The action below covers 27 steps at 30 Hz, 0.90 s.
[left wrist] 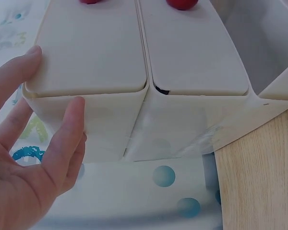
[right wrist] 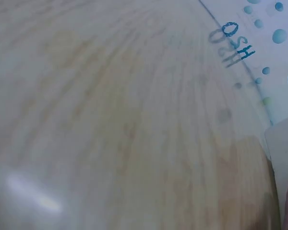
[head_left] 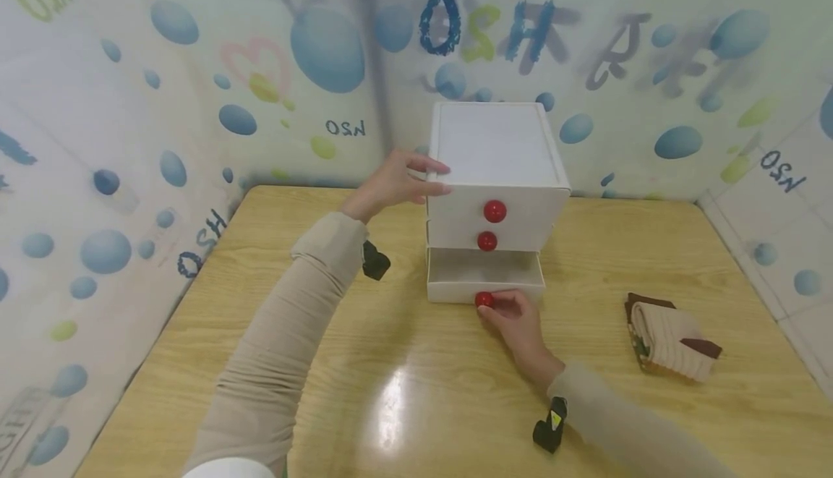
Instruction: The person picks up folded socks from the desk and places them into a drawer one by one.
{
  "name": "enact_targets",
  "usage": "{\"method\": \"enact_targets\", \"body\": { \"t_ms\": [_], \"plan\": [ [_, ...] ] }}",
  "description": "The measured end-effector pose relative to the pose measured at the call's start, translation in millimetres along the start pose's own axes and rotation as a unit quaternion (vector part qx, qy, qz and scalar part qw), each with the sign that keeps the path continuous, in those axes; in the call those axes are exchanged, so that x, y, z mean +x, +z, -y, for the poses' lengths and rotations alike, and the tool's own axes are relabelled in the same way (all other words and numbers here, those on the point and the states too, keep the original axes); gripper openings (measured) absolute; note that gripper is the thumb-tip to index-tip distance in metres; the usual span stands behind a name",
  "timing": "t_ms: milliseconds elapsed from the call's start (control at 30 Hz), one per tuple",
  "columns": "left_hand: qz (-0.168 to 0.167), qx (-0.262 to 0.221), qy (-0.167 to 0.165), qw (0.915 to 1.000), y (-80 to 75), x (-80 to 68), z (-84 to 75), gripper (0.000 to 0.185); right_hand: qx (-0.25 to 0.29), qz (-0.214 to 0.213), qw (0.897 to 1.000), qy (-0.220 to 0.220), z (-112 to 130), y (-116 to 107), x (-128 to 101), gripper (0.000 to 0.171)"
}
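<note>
- Three drawers are stacked in the white cabinet (head_left: 497, 167); it is steadied by the left hand (head_left: 390, 185), fingers spread flat.
- Bottom drawer (head_left: 484, 284), likely light and free-sliding, is held by its red knob (head_left: 484, 299), pinched by the right hand (head_left: 517, 322).

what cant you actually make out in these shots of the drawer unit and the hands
- Bottom drawer: head view shows only part of its inside; the drawers above hide the back.
- Right hand: right wrist view is blurred; only a sliver at the edge.
- Rolled socks: how many cannot be told.
- Left hand: left wrist view cuts off the palm.
</note>
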<state>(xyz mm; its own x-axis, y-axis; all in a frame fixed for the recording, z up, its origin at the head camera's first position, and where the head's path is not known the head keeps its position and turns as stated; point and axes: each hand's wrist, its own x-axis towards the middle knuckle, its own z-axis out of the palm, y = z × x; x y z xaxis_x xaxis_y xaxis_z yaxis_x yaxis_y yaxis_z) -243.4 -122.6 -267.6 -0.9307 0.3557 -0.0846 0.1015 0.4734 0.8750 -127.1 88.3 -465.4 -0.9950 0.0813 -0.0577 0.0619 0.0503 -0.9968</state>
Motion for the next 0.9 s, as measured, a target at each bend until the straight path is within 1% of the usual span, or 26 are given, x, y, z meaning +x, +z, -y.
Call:
{"method": "enact_targets", "body": {
  "t_ms": [233, 267, 533, 600, 733, 900],
  "plan": [
    [0.004, 0.003, -0.003, 1.0, 0.2, 0.3, -0.2, 0.036, 0.019, 0.002, 0.999, 0.043, -0.7, -3.0, -14.2, 0.031],
    [0.004, 0.003, -0.003, 1.0, 0.3, 0.4, -0.2, 0.036, 0.019, 0.003, 0.999, 0.045, -0.4, -2.9, -16.4, 0.031],
    [0.002, 0.008, -0.001, 1.0, 0.5, 0.6, 1.5, 0.035, 0.079, 0.013, 0.995, 0.06, -2.0, -4.8, -33.3, 0.03],
    [0.002, 0.009, -0.001, 1.0, 0.7, 0.9, 1.9, 0.035, 0.086, 0.013, 0.994, 0.06, -3.0, -5.4, -38.1, 0.03],
    [0.003, 0.009, -0.002, 0.9999, 0.7, 0.8, 1.1, 0.036, 0.102, 0.008, 0.992, 0.073, -3.8, -5.7, -46.7, 0.029],
    [0.004, 0.008, -0.001, 1.0, 0.5, 0.6, 1.3, 0.036, 0.115, 0.004, 0.99, 0.088, -3.5, -6.1, -52.0, 0.029]
  ]
}}
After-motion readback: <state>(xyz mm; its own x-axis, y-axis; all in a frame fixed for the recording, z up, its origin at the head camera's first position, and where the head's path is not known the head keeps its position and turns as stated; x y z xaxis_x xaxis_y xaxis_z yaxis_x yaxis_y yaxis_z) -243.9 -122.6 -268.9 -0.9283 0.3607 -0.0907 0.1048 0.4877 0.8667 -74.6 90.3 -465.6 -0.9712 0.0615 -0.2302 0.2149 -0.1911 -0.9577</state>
